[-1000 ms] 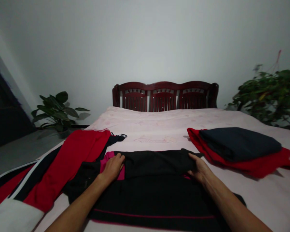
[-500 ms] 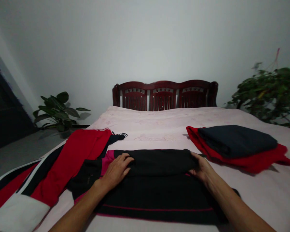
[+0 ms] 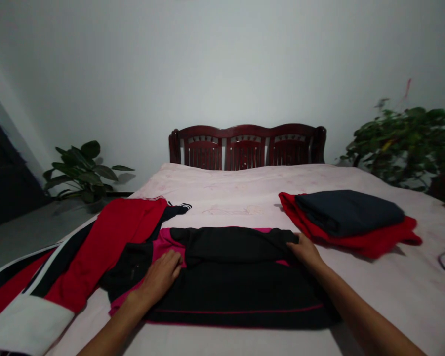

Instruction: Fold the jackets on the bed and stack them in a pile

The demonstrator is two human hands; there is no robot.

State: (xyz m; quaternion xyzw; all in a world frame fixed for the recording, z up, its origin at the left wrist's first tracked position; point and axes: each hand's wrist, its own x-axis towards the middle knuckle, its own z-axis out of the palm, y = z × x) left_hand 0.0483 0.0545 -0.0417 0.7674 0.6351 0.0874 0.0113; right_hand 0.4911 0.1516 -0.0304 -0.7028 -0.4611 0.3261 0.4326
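Hands, two, flat on one garment (image 3: 237, 277)

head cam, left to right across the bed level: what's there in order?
Left potted plant → red-and-black jacket → left hand → right hand → folded red and dark stack → right leafy plant.

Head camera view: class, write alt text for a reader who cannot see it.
Two bare hands, left hand and right hand, press flat on a black garment with pink trim spread on a pink bed. A red and black jacket lies left; a folded dark and red pile lies right.
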